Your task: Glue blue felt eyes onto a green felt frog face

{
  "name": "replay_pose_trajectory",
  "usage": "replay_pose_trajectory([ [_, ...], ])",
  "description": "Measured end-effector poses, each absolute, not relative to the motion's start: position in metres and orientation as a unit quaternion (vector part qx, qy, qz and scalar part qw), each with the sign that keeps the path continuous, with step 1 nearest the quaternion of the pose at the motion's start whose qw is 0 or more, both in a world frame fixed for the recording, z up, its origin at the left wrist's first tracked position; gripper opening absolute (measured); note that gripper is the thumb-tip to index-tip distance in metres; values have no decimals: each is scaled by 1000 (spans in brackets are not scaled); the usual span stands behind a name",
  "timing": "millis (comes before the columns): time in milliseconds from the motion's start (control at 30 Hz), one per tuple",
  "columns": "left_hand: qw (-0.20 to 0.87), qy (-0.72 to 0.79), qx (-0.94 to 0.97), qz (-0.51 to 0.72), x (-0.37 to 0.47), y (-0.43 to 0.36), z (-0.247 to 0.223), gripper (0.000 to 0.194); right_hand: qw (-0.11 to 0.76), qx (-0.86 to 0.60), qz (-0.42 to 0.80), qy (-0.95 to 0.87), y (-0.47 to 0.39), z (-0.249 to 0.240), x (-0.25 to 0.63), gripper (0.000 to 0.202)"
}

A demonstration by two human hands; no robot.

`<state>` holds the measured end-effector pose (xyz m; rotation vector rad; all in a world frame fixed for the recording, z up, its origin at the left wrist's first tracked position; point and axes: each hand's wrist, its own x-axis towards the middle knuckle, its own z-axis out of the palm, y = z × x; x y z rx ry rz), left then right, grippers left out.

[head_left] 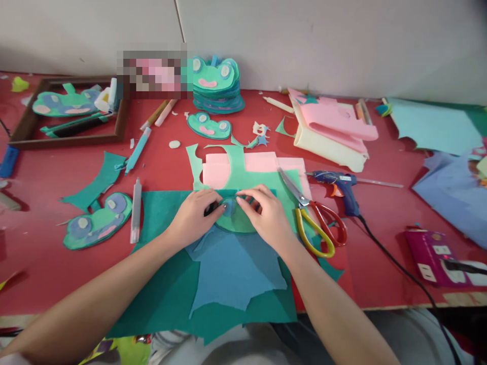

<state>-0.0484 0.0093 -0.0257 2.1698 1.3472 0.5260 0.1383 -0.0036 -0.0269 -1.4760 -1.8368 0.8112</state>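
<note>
A green felt frog-face piece (236, 224) with a blue patch near its top left is between my hands at the table's middle. My left hand (196, 212) is closed, pinching its upper left edge. The fingers of my right hand (267, 215) pinch the upper right edge. My fingers cover parts of it. Beneath it lie a torn-edged blue felt sheet (238, 271) and a large dark green felt sheet (163, 294). Scissors (304, 202) with one red and one yellow handle rest just right of my right hand.
A blue glue gun (338, 183) trails its cord to a purple power strip (429, 256). Finished frog faces lie at left (97, 223) and in a stack (216, 94) by the wall. A wooden frame (68, 141), markers (136, 210), pink felt (338, 119) and blue felt (452, 192) surround the work.
</note>
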Motion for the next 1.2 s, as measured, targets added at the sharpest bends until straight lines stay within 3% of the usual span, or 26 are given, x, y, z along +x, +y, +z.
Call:
replay_pose_trajectory([
  [700, 288, 499, 793, 197, -47, 9, -24, 20, 305, -546, 286, -726, -5, -29, 138, 16],
  [900, 283, 479, 814, 164, -48, 12, -23, 33, 306, -544, 285, -728, -4, -29, 139, 15],
  [1200, 278, 506, 803, 148, -45, 12, -24, 33, 309, -538, 289, -729, -4, -30, 138, 16],
])
